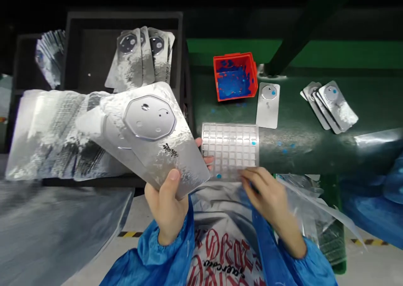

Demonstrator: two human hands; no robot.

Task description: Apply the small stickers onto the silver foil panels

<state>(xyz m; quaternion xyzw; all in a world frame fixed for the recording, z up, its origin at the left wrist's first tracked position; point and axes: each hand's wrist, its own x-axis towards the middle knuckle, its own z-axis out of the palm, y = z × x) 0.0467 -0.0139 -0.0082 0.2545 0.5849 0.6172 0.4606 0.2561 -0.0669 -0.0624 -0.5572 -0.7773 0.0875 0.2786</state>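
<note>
In my left hand I hold a few fanned silver phone back covers, thumb on top and fingertips showing past the far edge. The top cover has an octagonal camera area with holes and dark handwriting. My right hand is bent at the near edge of a clear gridded plastic sheet, its thumb and fingers drawn together. Whatever lies between those fingertips is too small or blurred to make out. Two small blue dots sit on the sheet.
A red bin with blue inside stands beyond the sheet. One cover with a blue dot lies right of it, and a small stack farther right. A black tray and a long row of covers are at left.
</note>
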